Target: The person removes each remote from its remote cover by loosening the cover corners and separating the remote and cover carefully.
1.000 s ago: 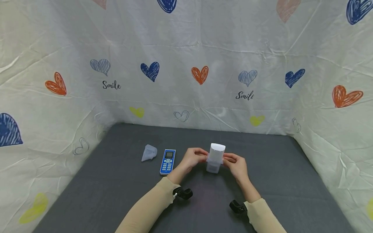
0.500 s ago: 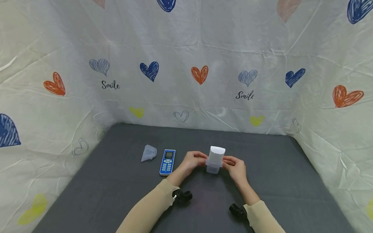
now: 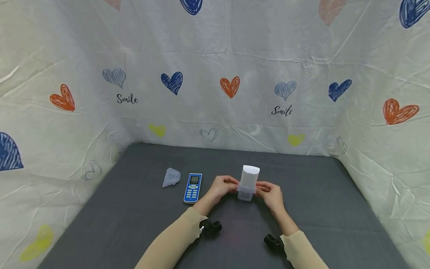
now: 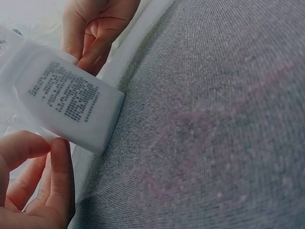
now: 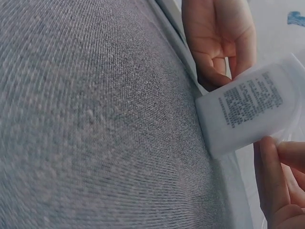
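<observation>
so, white remote [image 3: 250, 178]: centre of the head view, just below the middle, standing upright off the grey cloth; a clear sleeve [image 3: 246, 192] wraps its lower part while the rounded top sticks out bare
printed back: in the left wrist view the white remote [image 4: 71, 102] fills the upper left, small black print facing the lens; in the right wrist view the white remote [image 5: 248, 110] lies at the right edge with the same print
left hand [image 3: 220, 186]: just left of the remote in the head view, fingers curled, pinching the sleeve's edge at the side; low left in its own wrist view, thumb and fingertips [image 4: 59, 164] pressed at the remote's lower edge
right hand [image 3: 271, 194]: just right of the remote, mirroring the other, fingers curled and pinching the sleeve; lower right of its wrist view, fingertips [image 5: 271, 167] touching the remote's corner
blue remote [image 3: 193, 188]: left of the left hand, flat on the cloth, near but apart
crumpled clear cover [image 3: 171, 177]: further left, just beside the blue remote
grey cloth [image 3: 134, 216]: spreads over the lower half of the head view
backdrop [image 3: 228, 56]: white sheet with hearts and "smile", upper half and both sides
</observation>
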Tool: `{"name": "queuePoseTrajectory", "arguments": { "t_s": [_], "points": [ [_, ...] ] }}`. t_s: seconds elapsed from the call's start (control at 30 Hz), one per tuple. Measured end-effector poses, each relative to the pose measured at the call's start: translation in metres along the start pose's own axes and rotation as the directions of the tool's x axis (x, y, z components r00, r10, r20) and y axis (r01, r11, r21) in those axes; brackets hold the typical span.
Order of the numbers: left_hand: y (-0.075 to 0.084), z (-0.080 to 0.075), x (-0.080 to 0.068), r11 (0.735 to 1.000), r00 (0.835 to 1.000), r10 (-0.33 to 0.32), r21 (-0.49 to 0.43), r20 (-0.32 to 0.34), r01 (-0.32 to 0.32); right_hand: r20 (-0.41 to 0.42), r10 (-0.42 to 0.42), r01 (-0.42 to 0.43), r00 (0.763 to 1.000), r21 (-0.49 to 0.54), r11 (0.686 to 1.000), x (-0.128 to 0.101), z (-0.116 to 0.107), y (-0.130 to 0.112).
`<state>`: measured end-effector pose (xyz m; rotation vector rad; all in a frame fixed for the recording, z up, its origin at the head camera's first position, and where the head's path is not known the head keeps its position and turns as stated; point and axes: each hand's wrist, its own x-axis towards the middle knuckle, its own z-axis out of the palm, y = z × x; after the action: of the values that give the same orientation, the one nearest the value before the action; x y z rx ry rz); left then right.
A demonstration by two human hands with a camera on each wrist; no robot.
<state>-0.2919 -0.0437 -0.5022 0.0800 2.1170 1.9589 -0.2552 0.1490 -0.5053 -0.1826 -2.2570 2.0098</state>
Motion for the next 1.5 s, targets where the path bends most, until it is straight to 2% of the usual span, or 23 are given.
{"name": "queuePoseTrajectory", "arguments": {
  "t_s": [0.2,0.27,0.37,0.43,0.5,0.8,1.1,1.23,1.5],
  "points": [
    [-0.001,0.000,0.000,1.000,1.000,0.010,0.004,0.011,-0.010,0.014,0.006,-0.006,1.000,0.007,1.000,-0.001,0.000,0.001],
    [0.006,0.000,-0.007,1.000,1.000,0.017,0.011,0.020,-0.017,0.019,0.014,-0.014,1.000,0.004,1.000,-0.001,0.000,0.001],
    [0.005,0.000,-0.007,1.000,0.999,0.016,0.020,0.028,-0.016,0.027,0.025,-0.025,0.999,0.001,1.000,-0.001,0.000,0.002],
    [0.004,0.000,-0.006,0.999,1.000,0.018,0.040,0.022,-0.019,0.029,0.030,-0.030,0.999,-0.003,1.000,-0.002,0.000,0.002],
    [-0.004,0.000,0.001,0.998,1.000,0.023,0.059,0.014,-0.024,0.031,0.031,-0.031,0.999,-0.004,1.000,-0.002,0.000,0.002],
    [-0.007,0.001,0.005,0.979,0.996,0.084,0.184,0.021,-0.087,0.030,0.027,-0.026,0.999,-0.033,0.999,-0.002,0.001,0.003],
    [-0.006,0.000,0.003,0.968,0.997,0.070,0.238,0.031,-0.076,0.033,0.049,-0.047,0.998,-0.048,0.998,-0.001,0.002,0.006],
    [-0.006,-0.001,0.004,0.955,0.995,0.090,0.282,0.035,-0.097,0.029,0.050,-0.048,0.998,-0.069,0.996,-0.002,0.003,0.008],
    [-0.005,0.000,0.004,0.907,0.990,0.134,0.397,0.039,-0.138,0.028,0.031,-0.028,0.999,-0.114,0.993,-0.002,0.003,0.009]
  ]
}}
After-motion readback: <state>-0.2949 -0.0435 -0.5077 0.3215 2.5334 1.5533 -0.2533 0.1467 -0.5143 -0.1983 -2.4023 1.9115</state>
